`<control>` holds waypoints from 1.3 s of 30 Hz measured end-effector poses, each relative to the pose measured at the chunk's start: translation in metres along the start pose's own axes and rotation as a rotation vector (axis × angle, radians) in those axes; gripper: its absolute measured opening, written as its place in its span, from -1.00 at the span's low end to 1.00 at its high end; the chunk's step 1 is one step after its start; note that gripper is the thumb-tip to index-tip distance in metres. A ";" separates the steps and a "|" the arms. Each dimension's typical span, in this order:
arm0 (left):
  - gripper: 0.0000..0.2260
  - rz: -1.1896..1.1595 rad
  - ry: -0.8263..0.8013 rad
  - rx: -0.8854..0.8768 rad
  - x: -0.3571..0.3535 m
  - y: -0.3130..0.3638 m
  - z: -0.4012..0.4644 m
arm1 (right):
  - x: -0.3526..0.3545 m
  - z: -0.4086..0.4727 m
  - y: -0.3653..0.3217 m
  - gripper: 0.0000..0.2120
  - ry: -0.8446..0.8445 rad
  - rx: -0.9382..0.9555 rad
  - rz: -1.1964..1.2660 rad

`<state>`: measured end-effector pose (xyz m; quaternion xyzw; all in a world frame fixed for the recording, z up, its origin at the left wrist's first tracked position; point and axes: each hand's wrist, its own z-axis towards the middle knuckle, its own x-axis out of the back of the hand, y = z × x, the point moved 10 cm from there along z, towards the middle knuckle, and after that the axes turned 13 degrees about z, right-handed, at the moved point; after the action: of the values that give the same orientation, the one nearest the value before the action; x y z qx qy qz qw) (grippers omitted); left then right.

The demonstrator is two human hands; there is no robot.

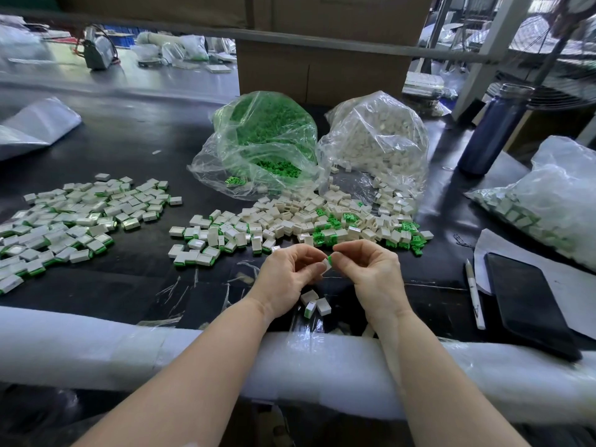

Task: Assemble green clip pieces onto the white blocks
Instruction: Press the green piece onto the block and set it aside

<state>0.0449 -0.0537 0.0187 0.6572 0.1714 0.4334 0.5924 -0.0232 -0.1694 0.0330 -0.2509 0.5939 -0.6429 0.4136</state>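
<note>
A: What are the fingers doing?

B: The left hand [287,272] pinches a small white block [326,264] between thumb and fingers [317,269]. The right hand [371,269] pinches a green clip [330,260] against the block's top edge; its other fingers are curled in. Both hands hover over the black counter [145,285].

A: And around that block?

B: Just below it, toward the person, three small blocks [315,303] lie on the counter, one with a green edge. Just beyond it lies a loose heap of blocks and clips [322,221], white pieces mixed with green ones. Left of the held block, well apart, a spread pile of finished blocks [74,217] shows green strips along the edges.

A: Farther out?

B: Beyond the heap, two clear bags lie open on their sides: a bag of green clips [267,140] and, on its right, a bag of white blocks [377,140]. Right of the held block are a white pen [474,295] and a dark phone [529,304], the phone resting on white paper [503,250]. Farther right, another bag [548,195] holds blocks, and behind it stands a dark blue bottle [496,130]. White foam padding [129,353] runs along the counter's near edge, under the forearms.
</note>
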 end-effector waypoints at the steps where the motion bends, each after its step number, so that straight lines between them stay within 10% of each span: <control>1: -0.90 0.007 0.000 -0.001 0.000 0.000 0.000 | 0.000 0.000 0.001 -0.84 -0.002 -0.007 -0.003; 39: -0.89 0.243 -0.015 -0.034 0.000 0.000 -0.002 | -0.010 -0.005 0.012 -0.85 -0.091 -0.116 -0.171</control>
<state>0.0435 -0.0528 0.0184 0.6663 0.0786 0.4999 0.5478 -0.0188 -0.1577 0.0221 -0.3532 0.5873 -0.6282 0.3684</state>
